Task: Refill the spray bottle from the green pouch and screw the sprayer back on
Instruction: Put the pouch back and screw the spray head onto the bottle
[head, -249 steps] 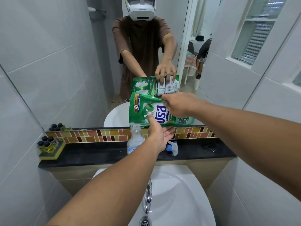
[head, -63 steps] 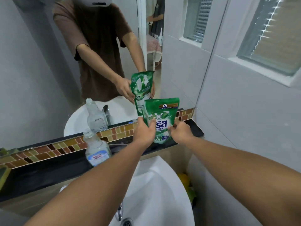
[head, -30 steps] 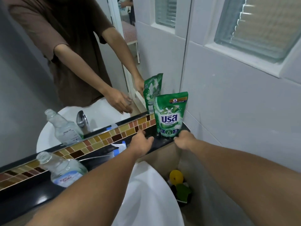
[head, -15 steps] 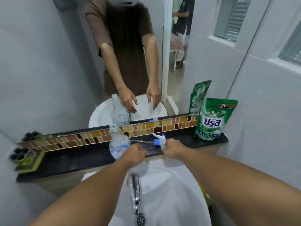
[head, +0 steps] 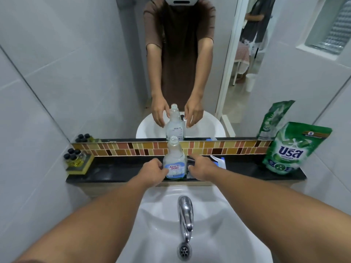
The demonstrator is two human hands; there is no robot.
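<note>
Black ledge (head: 117,172): left hand (head: 152,170) grip loosely curled against uncapped spray bottle (head: 174,162); right hand (head: 201,168) half-open beside it.

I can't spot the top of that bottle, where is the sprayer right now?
The sprayer lies on the black ledge below the mirror, just right of the open spray bottle, partly hidden behind the right hand.

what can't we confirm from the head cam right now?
- Sprayer: mostly hidden behind the right hand.
- Spray bottle: fill level unreadable through clear plastic and label; left hand covers its side.
- Green pouch: spout open or closed too small to tell.
- Small bottles: labels too small.
</note>
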